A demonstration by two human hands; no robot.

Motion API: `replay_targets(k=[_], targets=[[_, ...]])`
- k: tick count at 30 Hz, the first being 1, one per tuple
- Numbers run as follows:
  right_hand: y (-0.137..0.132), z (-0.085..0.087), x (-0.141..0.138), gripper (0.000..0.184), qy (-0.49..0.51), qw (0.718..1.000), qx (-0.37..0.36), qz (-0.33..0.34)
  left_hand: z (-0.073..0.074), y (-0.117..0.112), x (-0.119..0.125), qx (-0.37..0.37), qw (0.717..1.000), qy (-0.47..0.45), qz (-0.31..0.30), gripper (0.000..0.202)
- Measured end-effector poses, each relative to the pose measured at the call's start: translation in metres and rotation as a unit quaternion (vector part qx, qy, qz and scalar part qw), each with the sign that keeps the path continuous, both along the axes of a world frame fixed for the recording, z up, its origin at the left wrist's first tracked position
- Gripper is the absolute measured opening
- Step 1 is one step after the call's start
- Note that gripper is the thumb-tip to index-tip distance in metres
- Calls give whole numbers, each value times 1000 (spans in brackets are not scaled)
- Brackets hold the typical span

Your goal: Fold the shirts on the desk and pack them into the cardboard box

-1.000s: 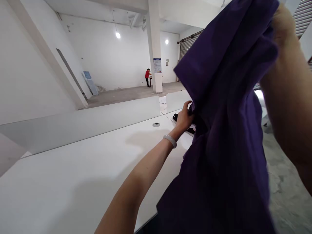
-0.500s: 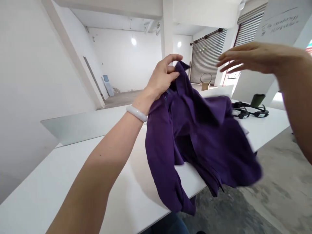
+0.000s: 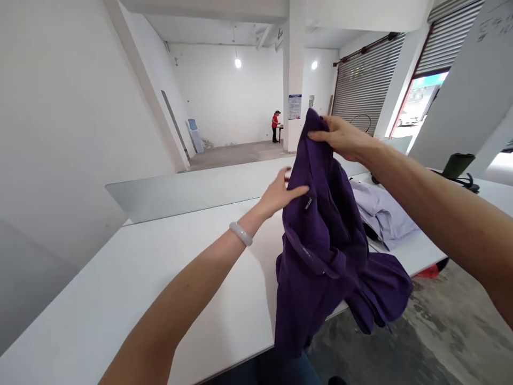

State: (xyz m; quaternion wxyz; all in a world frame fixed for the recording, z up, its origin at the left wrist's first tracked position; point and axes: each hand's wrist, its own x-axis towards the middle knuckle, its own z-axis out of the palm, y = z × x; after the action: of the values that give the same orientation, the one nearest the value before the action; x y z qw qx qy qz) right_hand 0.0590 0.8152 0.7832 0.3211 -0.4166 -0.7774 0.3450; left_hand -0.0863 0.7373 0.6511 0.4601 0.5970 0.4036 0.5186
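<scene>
A dark purple garment (image 3: pixel 324 251) hangs in front of me over the near edge of a long white table (image 3: pixel 140 289). My right hand (image 3: pixel 340 138) is closed on its top edge and holds it up. My left hand (image 3: pixel 280 193), a pale bangle on its wrist, pinches the cloth lower on the left side, near a small label. The garment's lower part droops past the table edge toward the floor.
A pale lilac garment (image 3: pixel 380 211) lies on the table behind the purple one, with dark items (image 3: pixel 460 174) further right. A low white partition (image 3: pixel 192 187) runs along the table's far side. A person in red (image 3: pixel 275 126) stands far back by a pillar.
My right hand, open in the air half a second ago, has come down and gripped the garment's top. My left hand has shifted lower on the cloth. The view has turned left.
</scene>
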Motion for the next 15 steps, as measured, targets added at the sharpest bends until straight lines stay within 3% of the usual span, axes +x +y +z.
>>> replay_targets(k=[4,6,8,11,15], targets=[[9,34,-15,17,69,994,88,-18,-31,-32,1,-102,994,0,-43,24],[14,51,-21,20,76,986,145,-12,-34,-42,-5,-155,985,-56,-49,21],[17,67,-26,20,67,978,200,1,-27,-45,-17,-185,974,-115,-61,24],[16,86,-35,17,49,969,240,-4,4,-39,-51,-153,977,-149,0,26],[7,109,-49,23,75,966,237,-66,78,-38,-122,-45,982,-81,164,34]])
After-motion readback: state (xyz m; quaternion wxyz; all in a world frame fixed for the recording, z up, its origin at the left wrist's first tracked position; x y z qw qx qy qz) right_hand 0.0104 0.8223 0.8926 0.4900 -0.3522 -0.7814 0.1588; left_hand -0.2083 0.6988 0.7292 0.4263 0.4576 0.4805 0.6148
